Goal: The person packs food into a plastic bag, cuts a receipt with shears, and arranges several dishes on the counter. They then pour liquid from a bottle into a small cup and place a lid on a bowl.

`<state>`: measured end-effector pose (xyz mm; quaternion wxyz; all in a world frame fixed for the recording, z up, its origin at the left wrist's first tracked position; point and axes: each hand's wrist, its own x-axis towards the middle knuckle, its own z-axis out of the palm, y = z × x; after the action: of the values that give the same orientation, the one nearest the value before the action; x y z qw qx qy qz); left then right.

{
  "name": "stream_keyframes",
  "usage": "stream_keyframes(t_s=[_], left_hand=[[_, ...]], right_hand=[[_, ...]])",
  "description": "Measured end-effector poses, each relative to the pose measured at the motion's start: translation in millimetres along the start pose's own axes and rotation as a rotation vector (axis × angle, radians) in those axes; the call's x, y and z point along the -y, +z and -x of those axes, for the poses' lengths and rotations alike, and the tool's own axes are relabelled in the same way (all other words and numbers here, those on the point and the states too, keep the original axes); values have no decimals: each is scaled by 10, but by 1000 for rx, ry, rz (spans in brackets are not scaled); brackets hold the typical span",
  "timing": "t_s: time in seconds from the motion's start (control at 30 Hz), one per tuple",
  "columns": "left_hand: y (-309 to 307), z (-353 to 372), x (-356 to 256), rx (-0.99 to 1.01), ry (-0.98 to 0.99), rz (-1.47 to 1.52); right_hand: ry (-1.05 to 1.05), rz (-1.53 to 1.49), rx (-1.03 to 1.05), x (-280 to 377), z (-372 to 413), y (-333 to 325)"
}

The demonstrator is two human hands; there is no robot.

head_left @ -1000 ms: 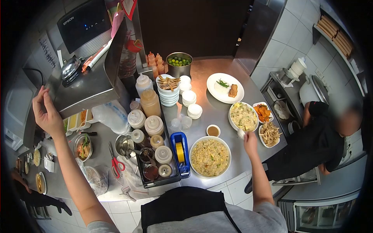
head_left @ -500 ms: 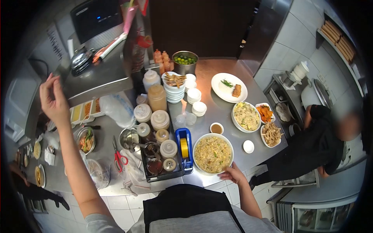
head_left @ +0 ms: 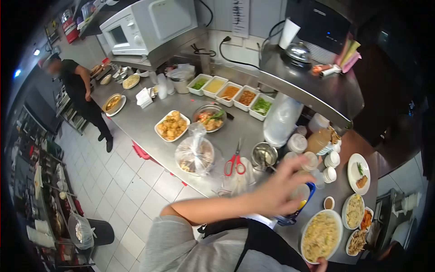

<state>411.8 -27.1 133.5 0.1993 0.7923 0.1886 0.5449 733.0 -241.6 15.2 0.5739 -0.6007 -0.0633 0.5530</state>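
Note:
My left hand (head_left: 292, 186) is smeared by motion above the blue tape dispenser (head_left: 308, 195) and the condiment containers. Whether its fingers hold anything cannot be made out. At the near rim of a large white bowl of fried rice (head_left: 321, 235), my right hand (head_left: 321, 264) grips the edge, mostly cut off by the frame. A small cup of brown sauce (head_left: 329, 202) stands beyond the bowl. To its right are a second bowl of fried rice (head_left: 353, 211), a dish of orange food (head_left: 366, 218) and a dish of pale fried strips (head_left: 356, 242).
Red-handled scissors (head_left: 235, 164), a knotted plastic bag (head_left: 195, 152), a bowl of fried pieces (head_left: 172, 125) and a steel bowl of food (head_left: 209, 119) lie on the counter. Topping tubs (head_left: 229, 92) line the back below a microwave (head_left: 147, 29). A person (head_left: 79, 86) stands far left.
The view has swung left, bringing the microwave and aisle into sight. My left hand has come down from its raised position, across my body to the condiments. My right hand has closed on the bowl's rim.

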Motion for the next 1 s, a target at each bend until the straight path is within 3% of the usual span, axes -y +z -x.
stream_keyframes(t_s=[0.1,0.17,0.23,0.3,0.37,0.5,0.57,0.63,0.7,0.73,0.8,0.87,0.93,1.0], left_hand=[[107,252,-220,333,-370,450],[68,396,-251,491,-735,865],[-157,409,-240,527,-848,1064],[-504,425,-301,332,-1011,1235],[-934,552,-349,219,-1006,973],[-1612,1212,-305,-449,-1153,1076],[-1967,1473,-361,-651,-1062,979],[-2332,1729,-353,-815,-1093,1049],[-2585,1796,-364,-917,-987,945],[-2748,1938,-247,-1002,-947,875],[-3123,2237,68,-1125,-888,731],[-3501,2476,442,-1125,-889,681],[-3838,2691,818,-1364,-826,542],[-4091,2814,1117,-1394,-858,535]], right_hand=[[-156,123,67,362,384,381],[-270,202,103,547,640,657],[-259,239,215,641,707,1133],[-286,270,381,554,564,1494],[-238,209,501,405,522,2088],[-158,468,956,116,360,3142],[9,490,1260,52,425,3660],[-11,530,1403,-194,298,3852],[-148,602,1510,-259,263,3877],[-168,582,1445,-251,182,3785],[-189,666,1556,-246,72,3602],[-219,646,1442,-46,26,3304],[-270,626,1283,218,1,2948],[-314,526,1080,516,23,2626]])
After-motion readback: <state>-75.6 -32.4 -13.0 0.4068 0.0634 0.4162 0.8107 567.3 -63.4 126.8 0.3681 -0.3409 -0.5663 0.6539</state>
